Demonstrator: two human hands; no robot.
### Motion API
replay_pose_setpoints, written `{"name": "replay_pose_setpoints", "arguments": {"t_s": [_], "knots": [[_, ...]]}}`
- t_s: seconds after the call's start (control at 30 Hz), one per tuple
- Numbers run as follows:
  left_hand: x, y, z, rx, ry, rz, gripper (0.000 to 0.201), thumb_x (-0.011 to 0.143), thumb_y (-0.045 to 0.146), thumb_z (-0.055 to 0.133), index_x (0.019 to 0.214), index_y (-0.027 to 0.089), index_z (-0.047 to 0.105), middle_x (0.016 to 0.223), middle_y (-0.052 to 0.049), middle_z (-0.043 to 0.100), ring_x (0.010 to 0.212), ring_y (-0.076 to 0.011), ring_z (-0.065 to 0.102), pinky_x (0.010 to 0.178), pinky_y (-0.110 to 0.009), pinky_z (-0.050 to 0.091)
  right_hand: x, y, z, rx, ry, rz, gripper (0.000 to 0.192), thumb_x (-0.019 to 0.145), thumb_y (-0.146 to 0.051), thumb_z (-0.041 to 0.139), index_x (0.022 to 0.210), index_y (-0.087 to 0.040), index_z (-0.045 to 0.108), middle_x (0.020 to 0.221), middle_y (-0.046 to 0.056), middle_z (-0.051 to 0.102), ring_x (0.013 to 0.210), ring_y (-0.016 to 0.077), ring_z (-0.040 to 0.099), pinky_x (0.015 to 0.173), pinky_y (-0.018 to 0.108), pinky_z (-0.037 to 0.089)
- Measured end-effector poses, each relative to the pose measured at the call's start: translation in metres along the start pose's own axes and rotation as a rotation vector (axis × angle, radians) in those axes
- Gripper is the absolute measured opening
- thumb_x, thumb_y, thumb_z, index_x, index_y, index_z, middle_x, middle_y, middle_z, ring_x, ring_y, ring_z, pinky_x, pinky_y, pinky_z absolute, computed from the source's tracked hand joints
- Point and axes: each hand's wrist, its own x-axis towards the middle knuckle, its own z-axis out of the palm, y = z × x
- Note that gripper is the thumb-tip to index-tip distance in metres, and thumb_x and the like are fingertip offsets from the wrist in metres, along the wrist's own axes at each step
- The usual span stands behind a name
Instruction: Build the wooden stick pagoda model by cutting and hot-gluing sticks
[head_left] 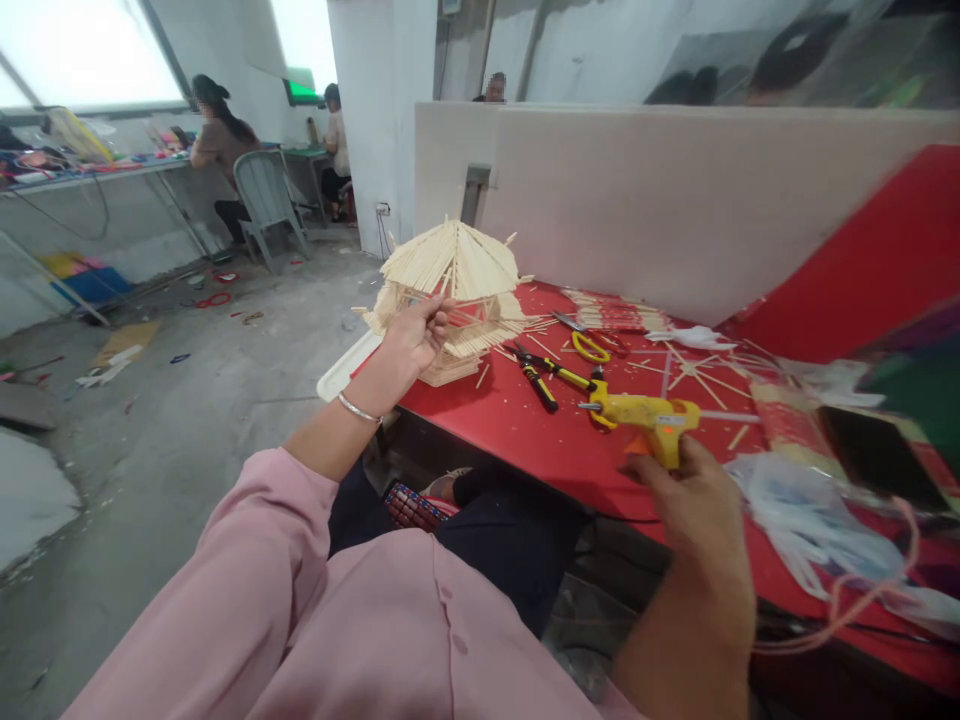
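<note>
A small pavilion model built of thin pale wooden sticks stands at the table's left corner, its layered roof sloping from a peak. My left hand is in front of it with the fingers pinched together at the roof's lower edge. Whatever lies between those fingertips is too small to make out. My right hand grips a yellow hot glue gun by its handle, the nozzle pointing left toward the model. Yellow-and-black pliers and yellow-handled scissors lie between the two.
Loose sticks and stick bundles are strewn over the red table. At the right are a plastic bag, a dark phone-like slab and a pink cord. A white partition rises behind. Other people sit farther back.
</note>
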Motion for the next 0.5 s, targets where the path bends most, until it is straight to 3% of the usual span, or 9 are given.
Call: {"name": "replay_pose_setpoints", "arguments": {"t_s": [0.07,0.13,0.3,0.5], "knots": [[0.000,0.000,0.001,0.014,0.015,0.008,0.026,0.094,0.007,0.065,0.069,0.014,0.063,0.056,0.002,0.061,0.041,-0.0008,0.048,0.038,-0.010,0.036,0.005,-0.041,-0.004,0.169,0.086,0.097,0.028,0.080,-0.044,0.052,0.100,-0.029,0.065,0.083,0.010,0.073,0.079,0.0304,0.071,0.067,0.042,0.058],[0.000,0.001,0.002,0.014,0.033,0.009,0.025,0.095,0.008,0.062,0.071,0.013,0.066,0.055,0.001,0.060,0.041,-0.0014,0.048,0.039,-0.011,0.036,0.016,-0.081,-0.005,0.248,0.152,0.051,0.023,0.078,-0.042,0.056,0.094,-0.028,0.065,0.078,0.007,0.070,0.075,0.0286,0.067,0.063,0.039,0.054],[0.000,0.002,0.002,0.017,0.055,0.018,0.020,0.097,0.010,0.060,0.081,0.010,0.071,0.053,0.001,0.059,0.042,-0.0020,0.047,0.040,-0.012,0.036,0.053,-0.155,-0.001,0.317,0.223,-0.223,0.044,0.094,-0.053,0.047,0.128,-0.027,0.056,0.095,0.008,0.071,0.081,0.0264,0.067,0.070,0.039,0.054],[-0.004,0.001,0.004,0.031,0.043,0.032,0.016,0.095,0.008,0.061,0.080,0.011,0.068,0.049,0.004,0.056,0.038,-0.0020,0.047,0.037,-0.011,0.036,0.076,-0.193,0.011,-0.024,0.329,-0.316,0.059,0.103,-0.057,0.029,0.136,-0.017,0.057,0.116,0.021,0.070,0.111,0.0357,0.067,0.091,0.046,0.052]]}}
